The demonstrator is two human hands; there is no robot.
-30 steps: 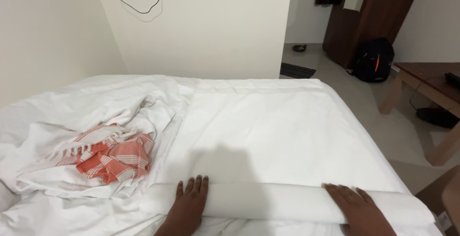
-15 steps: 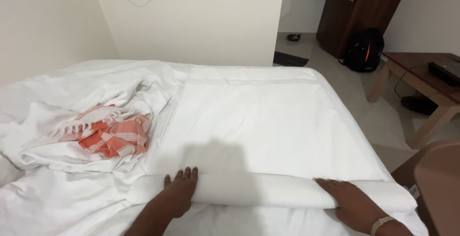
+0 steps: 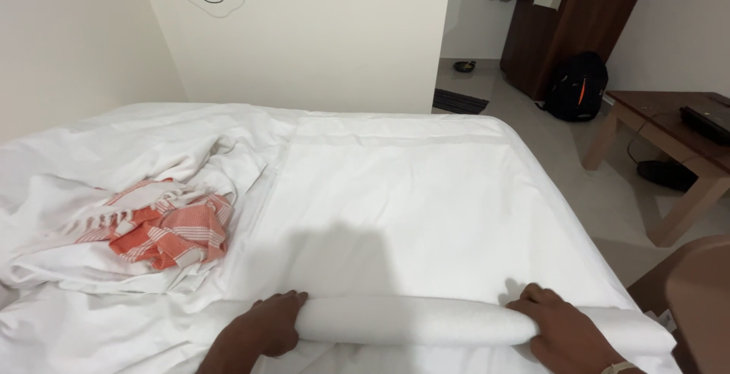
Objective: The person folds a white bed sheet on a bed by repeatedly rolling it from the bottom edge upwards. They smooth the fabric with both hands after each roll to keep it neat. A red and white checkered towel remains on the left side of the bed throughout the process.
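Since half a second earlier, both hands had slid a little nearer the viewer along the rolled white sheet [image 3: 414, 321], and the head camera had tipped up slightly, showing more of the far wall.

Filling most of the view was a bed [image 3: 555, 214] under a smooth white sheet. At its near edge lay the roll, a long tight tube of white fabric running left to right. A heap of crumpled white bedding [image 3: 99, 191] covered the bed's left side, with an orange and white striped towel [image 3: 171, 229] lying on top of it, well apart from the roll.

Beyond the bed's right edge stood a wooden table [image 3: 669, 138], and farther back a black backpack [image 3: 578, 89] leaned by a dark wardrobe [image 3: 585, 17].

The left hand [image 3: 266, 328] was curled over the roll's left end, grasping it. The right hand [image 3: 559, 332] was cupped over the roll toward its right end, pressing on it.
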